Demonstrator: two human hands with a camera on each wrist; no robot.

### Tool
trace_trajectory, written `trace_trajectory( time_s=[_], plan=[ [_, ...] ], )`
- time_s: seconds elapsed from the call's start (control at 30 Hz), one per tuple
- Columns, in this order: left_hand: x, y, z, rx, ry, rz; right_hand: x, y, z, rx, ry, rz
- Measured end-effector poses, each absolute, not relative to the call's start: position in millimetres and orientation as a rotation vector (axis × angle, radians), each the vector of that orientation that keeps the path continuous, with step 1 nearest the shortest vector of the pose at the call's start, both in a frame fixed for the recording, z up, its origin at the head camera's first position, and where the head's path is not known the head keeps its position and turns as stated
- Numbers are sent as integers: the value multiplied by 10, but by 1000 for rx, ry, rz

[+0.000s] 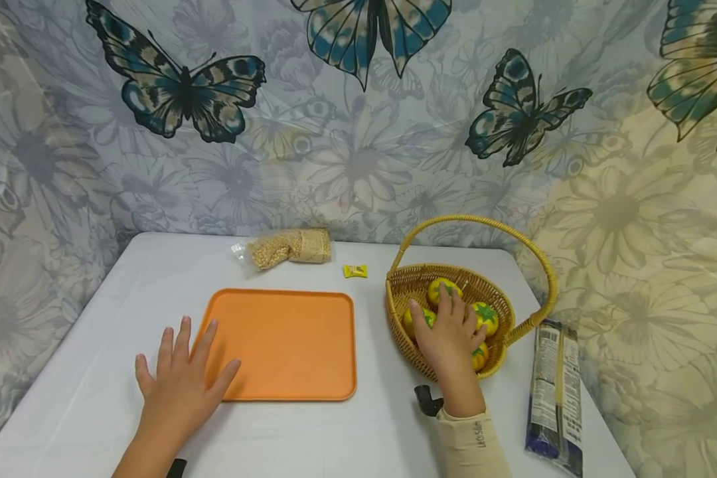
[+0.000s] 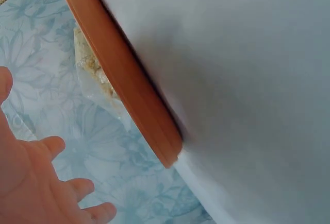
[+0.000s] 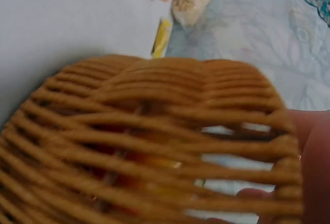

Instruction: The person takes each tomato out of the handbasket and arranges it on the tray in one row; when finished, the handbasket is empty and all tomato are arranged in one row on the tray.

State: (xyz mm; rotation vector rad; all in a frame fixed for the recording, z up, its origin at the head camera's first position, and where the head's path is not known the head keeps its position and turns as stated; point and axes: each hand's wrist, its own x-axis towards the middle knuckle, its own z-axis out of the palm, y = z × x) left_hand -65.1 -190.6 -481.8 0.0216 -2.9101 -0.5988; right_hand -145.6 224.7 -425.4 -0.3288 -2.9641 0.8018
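Observation:
My left hand [image 1: 179, 382] hovers over the left edge of an orange tray [image 1: 287, 345], fingers spread and holding nothing. In the left wrist view the spread fingers are apart from the tray's side. A woven wicker basket [image 1: 399, 335] with a tall arched handle stands on the right. Inside lie several round yellow fruits with green leafy tops, among them one fruit [image 1: 486, 317] at the right. My right hand [image 1: 448, 338] reaches into the basket over them, fingers extended. Whether its fingertips touch a fruit is unclear; the basket wall [image 3: 154, 90] blocks much of the right wrist view.
Behind the tray lies a clear bag of pale beans or grains [image 1: 287, 249], with a small yellow wrapped packet [image 1: 355, 271] next to it. A long dark printed package [image 1: 554, 398] lies right of the basket. Patterned butterfly cloth [image 1: 358, 159] hangs behind the white table [image 1: 311, 438].

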Motion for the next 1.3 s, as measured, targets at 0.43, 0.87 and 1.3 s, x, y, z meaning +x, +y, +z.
trace_trajectory(
  time_s=[0.43, 0.87, 1.3],
  plan=[
    [-278, -2136, -4900, 1, -3106, -607, -1456, 2379, -4361, -163, -3071, 739],
    [-202, -2139, -5050, -69, -3200, -584, -1467, 2384, -4447, -205, -3075, 846],
    [-228, -2121, -5132, -152, -3225, -635, -1512, 2350, -4460, -282, -3093, 873]
  ],
)
